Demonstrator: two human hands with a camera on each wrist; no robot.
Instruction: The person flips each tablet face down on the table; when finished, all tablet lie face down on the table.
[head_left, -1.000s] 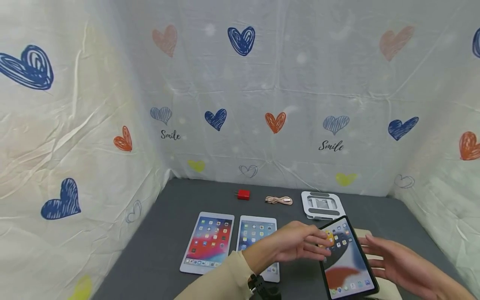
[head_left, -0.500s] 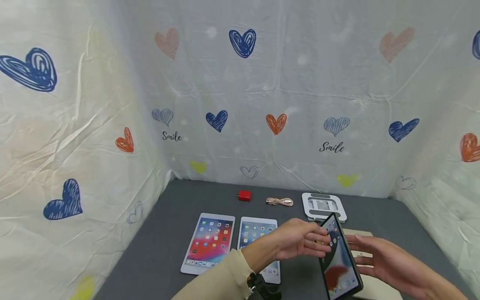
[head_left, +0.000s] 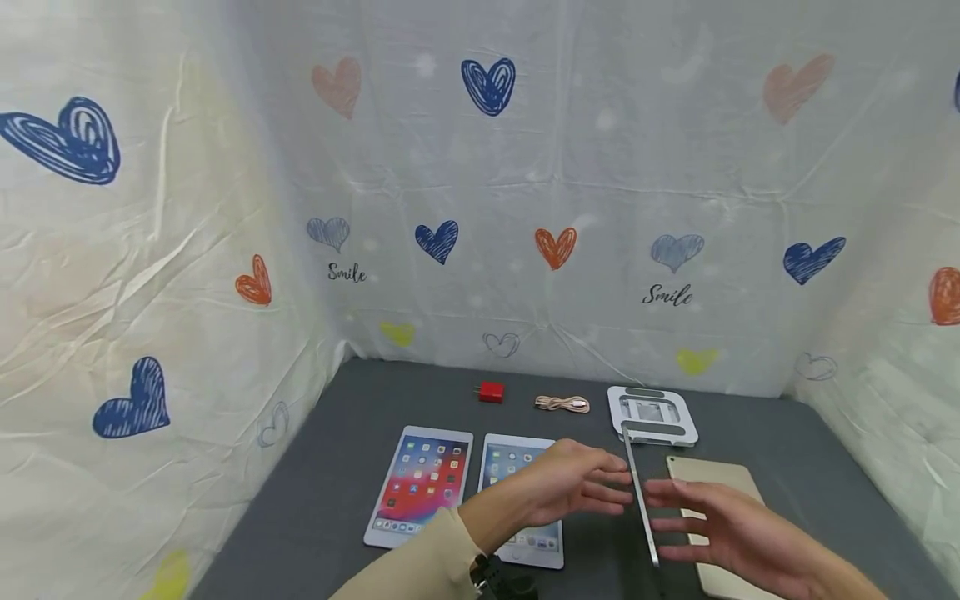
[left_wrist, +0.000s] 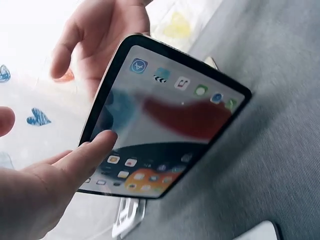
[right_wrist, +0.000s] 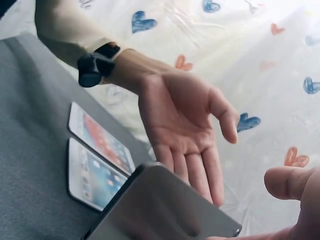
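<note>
A dark-framed tablet (left_wrist: 170, 110) stands on edge between my two hands; in the head view it shows only as a thin strip. My left hand (head_left: 570, 483) has its straight fingers right at the screen, thumb raised. On the other side, the fingers of my right hand (head_left: 727, 525) are spread along the plain grey back (right_wrist: 155, 210). A gold tablet (head_left: 727, 475) lies face down, partly hidden by the right hand. Left of the hands, two white tablets lie face up: one with a red-and-blue screen (head_left: 420, 483), the other with a blue screen (head_left: 517, 458), partly covered by the left forearm.
Along the back of the grey table (head_left: 300, 500) lie a red charger plug (head_left: 491, 392), a coiled beige cable (head_left: 562, 404) and a white-and-grey folded stand (head_left: 652, 415). A heart-printed curtain (head_left: 480, 183) encloses the back and sides.
The tablet has turned from showing its screen to edge-on and shifted left. My right hand has moved left with it, uncovering more of the gold tablet.
</note>
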